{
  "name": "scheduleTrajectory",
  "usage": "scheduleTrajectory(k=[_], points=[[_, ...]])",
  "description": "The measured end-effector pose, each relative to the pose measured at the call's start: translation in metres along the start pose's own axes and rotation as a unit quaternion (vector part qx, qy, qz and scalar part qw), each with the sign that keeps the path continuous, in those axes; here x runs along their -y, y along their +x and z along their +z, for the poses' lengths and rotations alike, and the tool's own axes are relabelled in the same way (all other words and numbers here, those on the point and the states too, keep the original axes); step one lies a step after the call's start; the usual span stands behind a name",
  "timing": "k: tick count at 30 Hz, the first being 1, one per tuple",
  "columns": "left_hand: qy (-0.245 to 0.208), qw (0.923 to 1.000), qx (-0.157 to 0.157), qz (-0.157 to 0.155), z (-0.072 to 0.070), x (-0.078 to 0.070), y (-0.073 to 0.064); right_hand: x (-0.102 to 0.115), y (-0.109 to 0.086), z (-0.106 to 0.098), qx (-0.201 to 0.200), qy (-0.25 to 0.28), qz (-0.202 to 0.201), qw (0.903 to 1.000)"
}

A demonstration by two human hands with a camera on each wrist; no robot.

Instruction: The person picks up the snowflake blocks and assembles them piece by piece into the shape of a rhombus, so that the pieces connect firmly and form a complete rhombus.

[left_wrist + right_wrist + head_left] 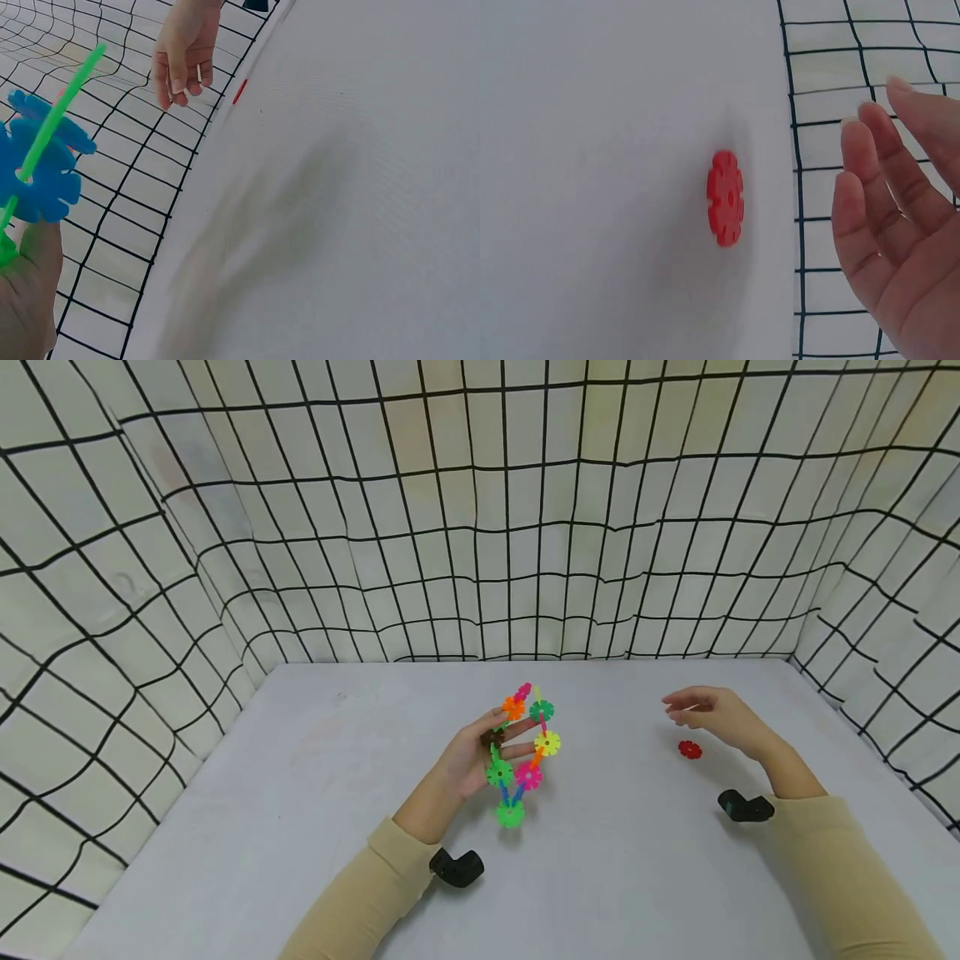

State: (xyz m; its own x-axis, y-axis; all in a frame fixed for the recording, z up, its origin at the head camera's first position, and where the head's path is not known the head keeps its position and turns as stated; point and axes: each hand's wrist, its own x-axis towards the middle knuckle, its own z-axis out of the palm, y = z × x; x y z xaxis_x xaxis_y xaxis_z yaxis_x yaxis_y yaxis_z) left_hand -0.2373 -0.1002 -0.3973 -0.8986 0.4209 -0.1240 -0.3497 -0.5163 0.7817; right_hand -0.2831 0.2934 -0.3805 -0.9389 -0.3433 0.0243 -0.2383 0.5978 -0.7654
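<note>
My left hand holds up a loop of interlocking flower-shaped plastic discs in green, pink, yellow, orange, blue and brown. Its thumb is at the loop's left side, and fingers show through the middle. In the left wrist view, only a blue disc and bright green pieces appear clearly, beside part of that hand. My right hand hovers over the table with fingers loosely bent and nothing between them. Just below it, a single red notched disc lies apart from the fingers; the right wrist view shows this red disc closer.
A white table spreads beneath both hands. Black grid netting over white cloth rises at its back and both sides. Black devices sit at the left wrist and at the right wrist.
</note>
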Motion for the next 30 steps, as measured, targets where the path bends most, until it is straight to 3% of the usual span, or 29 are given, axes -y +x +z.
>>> scheduleTrajectory(k=[7,12,18,30], points=[[-0.022,0.9997,-0.007,0.010,0.000,-0.001,0.000,-0.018,-0.004,-0.013,0.068,-0.003,0.052,0.9963],[-0.002,0.9990,-0.042,0.017,0.002,0.000,0.002,-0.027,-0.005,-0.016,0.094,-0.028,0.073,0.9924],[-0.012,0.9974,-0.070,0.013,0.002,0.000,0.002,-0.031,-0.005,-0.015,0.106,-0.045,0.085,0.9897],[-0.005,0.9981,-0.059,0.015,0.000,0.000,0.001,-0.030,-0.004,-0.009,0.106,-0.071,0.096,0.9872]])
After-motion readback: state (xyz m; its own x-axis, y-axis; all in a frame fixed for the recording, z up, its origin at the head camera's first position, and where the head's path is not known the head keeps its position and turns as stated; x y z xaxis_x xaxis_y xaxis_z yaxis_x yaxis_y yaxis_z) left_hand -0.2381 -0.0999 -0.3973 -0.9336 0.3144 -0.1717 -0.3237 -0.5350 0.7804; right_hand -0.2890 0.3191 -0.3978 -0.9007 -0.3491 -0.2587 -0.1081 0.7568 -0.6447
